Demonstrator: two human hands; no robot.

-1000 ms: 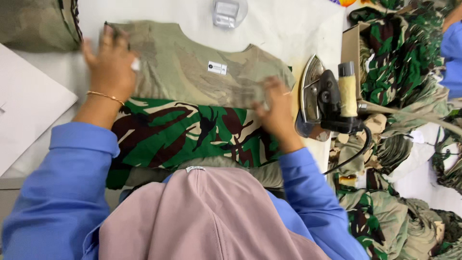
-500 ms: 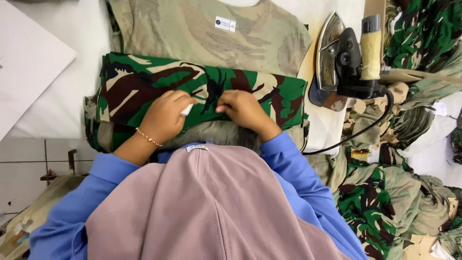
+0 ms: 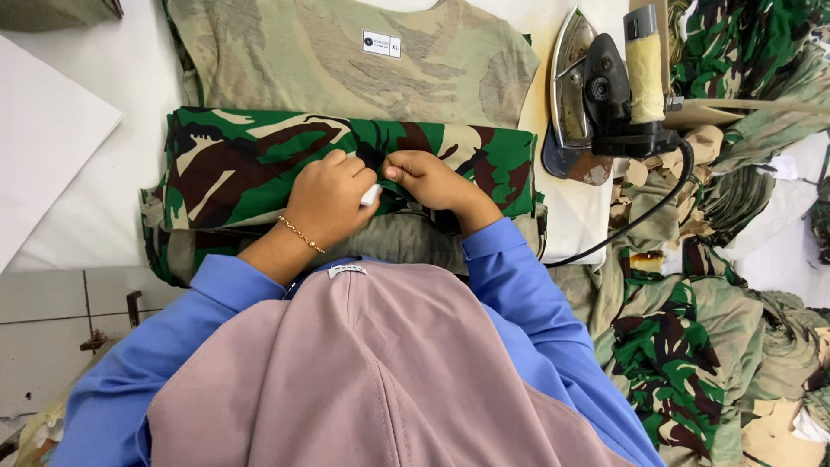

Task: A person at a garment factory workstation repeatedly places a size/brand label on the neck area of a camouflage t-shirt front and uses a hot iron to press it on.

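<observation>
While the folded camouflage shirt (image 3: 259, 160) lies crosswise, both hands' fingers (image 3: 346, 169) pinch it.

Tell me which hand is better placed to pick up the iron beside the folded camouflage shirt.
Right, probably. The right hand rests on the folded camouflage shirt on the iron's side; the left hand lies farther away and has a small white object tucked against it.

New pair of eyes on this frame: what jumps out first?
Both hands, left hand and right hand, meet at the middle of a folded camouflage garment on the white table. An upended iron stands right of it, and camouflage clothes pile up further right.
</observation>
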